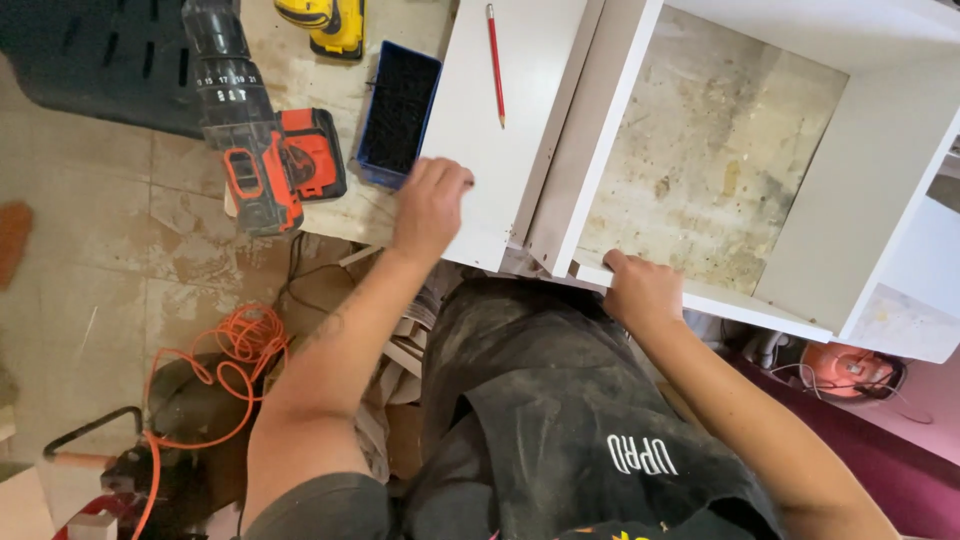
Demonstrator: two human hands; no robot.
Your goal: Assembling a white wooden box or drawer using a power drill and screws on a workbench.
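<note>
My left hand [430, 208] rests with curled fingers on the near edge of a flat white panel [500, 170] lying on the workbench. My right hand [640, 290] grips the near front edge of a white open box frame [870, 190] that stands on the stained bench top [700, 150]. A thin white board [585, 130] stands on edge between the panel and the frame. A red pencil [495, 65] lies on the flat panel, beyond my left hand.
An orange and black cordless drill [265, 150] lies at the bench's left corner, beside a blue tray of screws [400, 110]. A yellow tool [325, 22] lies farther back. An orange cable [225, 365] coils on the tiled floor. An orange round object [850, 368] sits below right.
</note>
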